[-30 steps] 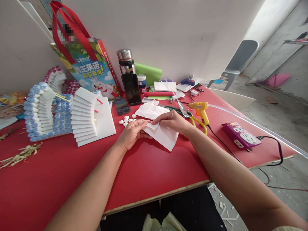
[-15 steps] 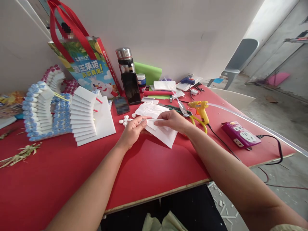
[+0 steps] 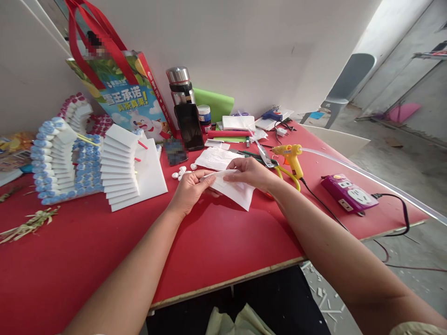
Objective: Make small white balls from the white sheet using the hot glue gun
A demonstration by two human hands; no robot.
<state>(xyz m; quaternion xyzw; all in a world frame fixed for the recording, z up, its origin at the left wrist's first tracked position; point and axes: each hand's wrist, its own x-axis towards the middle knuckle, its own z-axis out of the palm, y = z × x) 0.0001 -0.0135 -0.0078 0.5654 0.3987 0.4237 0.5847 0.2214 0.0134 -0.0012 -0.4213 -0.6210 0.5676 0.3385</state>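
Both of my hands hold a white sheet point(image 3: 234, 190) over the red table point(image 3: 209, 242), near its middle. My left hand point(image 3: 189, 190) pinches the sheet's left end between thumb and fingers. The sheet's upper edge is gripped by my right hand point(image 3: 250, 172), its fingers curled over it. The sheet tilts down toward the right, its lower corner near the table. Another white paper point(image 3: 216, 159) lies flat just behind my hands. Several small white caps point(image 3: 181, 172) lie left of it.
A yellow glue gun point(image 3: 289, 156) and scissors point(image 3: 267, 158) lie right of my hands, a purple power strip point(image 3: 347, 195) with a black cord farther right. A white stepped foam model point(image 3: 122, 165) stands left, a printed red-handled bag point(image 3: 118, 93), flask point(image 3: 179, 86) and phone point(image 3: 189, 125) behind.
The sheet has been lifted and tipped flatter between my hands, and the small loose piece on top of it is no longer visible. Both hands have shifted slightly away from me.
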